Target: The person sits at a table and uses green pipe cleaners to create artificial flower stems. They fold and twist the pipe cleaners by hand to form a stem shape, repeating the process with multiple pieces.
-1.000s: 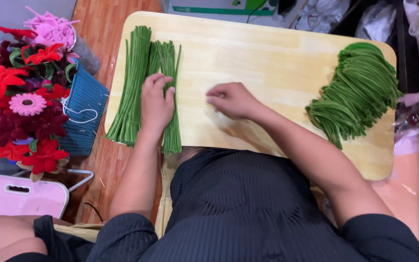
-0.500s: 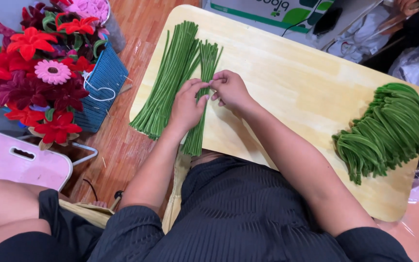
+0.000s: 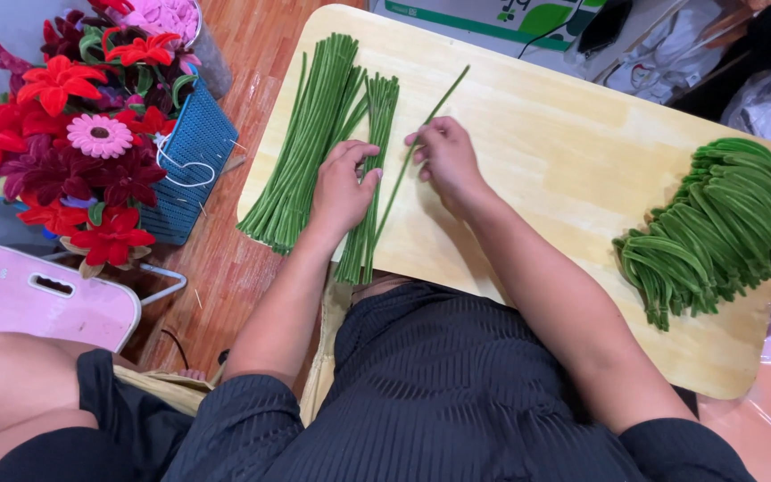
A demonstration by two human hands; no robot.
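Observation:
My left hand (image 3: 343,186) lies flat on a bundle of straight green stems (image 3: 373,152) on a light wooden board (image 3: 564,134). A second, thicker bundle of green stems (image 3: 305,143) lies just to its left. My right hand (image 3: 446,159) pinches a single green stem (image 3: 443,95) and holds it slanted away from the bundles. A heap of bent green stems (image 3: 716,232) rests on the board's right end.
A blue basket (image 3: 191,161) with red, pink and dark artificial flowers (image 3: 73,134) stands on the wooden floor at the left. A pink plastic stool (image 3: 37,299) sits below it. Boxes and bags crowd the far side of the board.
My right hand went from the board's middle to the straight bundle, met my left hand, and now draws one stem out to the right. The camera view shifted left.

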